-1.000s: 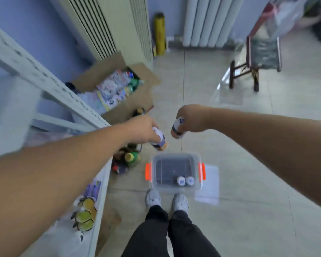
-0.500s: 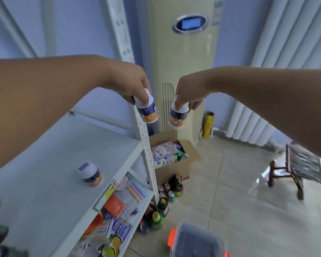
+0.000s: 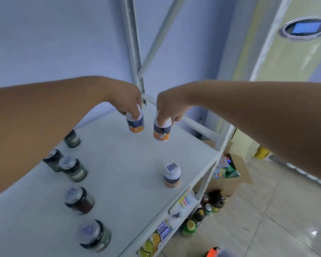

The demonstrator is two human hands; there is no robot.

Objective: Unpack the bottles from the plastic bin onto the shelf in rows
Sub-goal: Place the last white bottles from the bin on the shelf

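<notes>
While both bottles hang above the far end of the shelf (image 3: 130, 164) | left hand (image 3: 127, 102) clasps left bottle (image 3: 135, 124) by cap | right hand (image 3: 167, 108) clasps right bottle (image 3: 161, 131) likewise | third matching bottle (image 3: 171, 175) stands nearer, apparently upright | dark jars (image 3: 73, 168) line left edge.

No legible text anywhere — motion blur kills it. Bottle labels (image 3: 135, 125) and (image 3: 161, 132): navy band over orange, print unreadable. Standing bottle (image 3: 171, 175) has a dark sticker on its cap, nothing readable. Jar lids (image 3: 70, 193) carry smeared printed patches. Blue display (image 3: 304, 27) on the cream unit shows no digits. Lower-shelf packaging (image 3: 185, 200) — colours only.
</notes>
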